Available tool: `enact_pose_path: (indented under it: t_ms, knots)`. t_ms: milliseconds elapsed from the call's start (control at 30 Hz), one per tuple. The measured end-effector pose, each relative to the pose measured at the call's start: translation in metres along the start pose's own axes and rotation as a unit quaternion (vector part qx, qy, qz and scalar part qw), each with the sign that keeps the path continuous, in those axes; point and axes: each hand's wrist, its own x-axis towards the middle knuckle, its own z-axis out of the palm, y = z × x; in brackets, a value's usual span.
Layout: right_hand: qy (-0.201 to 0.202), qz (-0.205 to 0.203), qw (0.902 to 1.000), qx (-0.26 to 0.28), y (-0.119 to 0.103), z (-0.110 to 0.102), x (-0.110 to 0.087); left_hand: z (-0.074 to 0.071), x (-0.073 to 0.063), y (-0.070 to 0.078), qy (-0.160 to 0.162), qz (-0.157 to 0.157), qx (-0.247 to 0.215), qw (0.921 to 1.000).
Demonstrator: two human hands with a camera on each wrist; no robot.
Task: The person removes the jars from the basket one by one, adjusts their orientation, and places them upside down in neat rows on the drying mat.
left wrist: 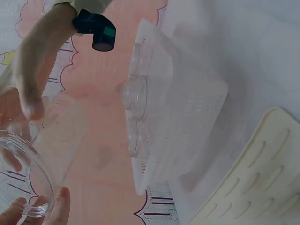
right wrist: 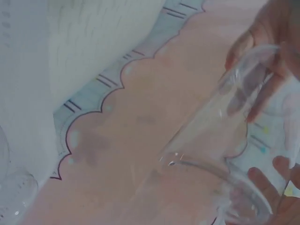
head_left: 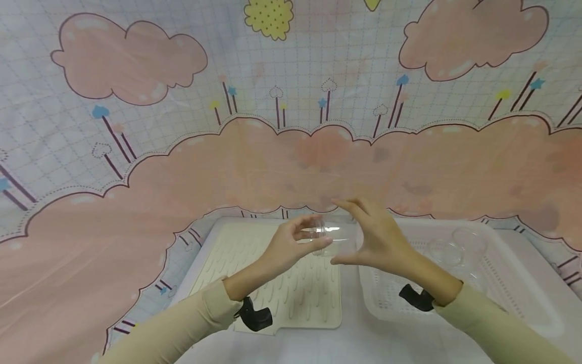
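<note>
A clear jar (head_left: pixel 338 235) with a ringed mouth lies sideways in the air between both hands. My left hand (head_left: pixel 295 240) grips it near the mouth, thumb on the near side and fingers on the far side. In the left wrist view the jar's thick rim (left wrist: pixel 40 180) shows, with left fingertips (left wrist: pixel 61 204) against it. My right hand (head_left: pixel 377 235) is spread wide around the other end, its thumb and forefinger standing a little off the jar's sides. The right wrist view shows the round end of the jar (right wrist: pixel 220 173) close by; contact with the right palm is hidden.
At right stands a white perforated basket (head_left: pixel 377 298) with several clear round jars (head_left: pixel 447 251) inside. A cream ridged draining mat (head_left: pixel 309 298) lies on the white table (head_left: pixel 282 349) at left. A patterned curtain (head_left: pixel 282 167) hangs behind.
</note>
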Motion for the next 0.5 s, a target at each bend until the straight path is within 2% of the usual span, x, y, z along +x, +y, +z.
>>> enact_pose_path:
  t_ms: [67, 133, 267, 333, 400, 500]
  knots:
    - [0.011, 0.032, 0.9978, 0.058, 0.004, -0.002, -0.002, -0.002, -0.001, -0.001, 0.003, 0.003, 0.001, 1.0000]
    - [0.020, 0.078, 0.9902, 0.115, 0.007, -0.004, -0.005, -0.005, -0.001, -0.002, 0.006, 0.006, -0.001, 1.0000]
    - [0.039, 0.173, 0.9594, 0.219, 0.013, -0.004, -0.012, -0.009, -0.002, -0.001, 0.013, 0.014, -0.004, 0.9998]
    - [0.050, 0.211, 0.9385, 0.269, 0.013, -0.003, -0.015, -0.011, -0.002, 0.000, 0.016, 0.016, -0.006, 0.9997]
    - [0.065, 0.242, 0.9111, 0.327, 0.012, -0.001, -0.017, -0.012, -0.002, 0.001, 0.019, 0.018, -0.009, 0.9996]
    - [0.091, 0.280, 0.8551, 0.427, 0.009, 0.002, -0.019, -0.014, -0.001, 0.003, 0.023, 0.018, -0.014, 0.9995]
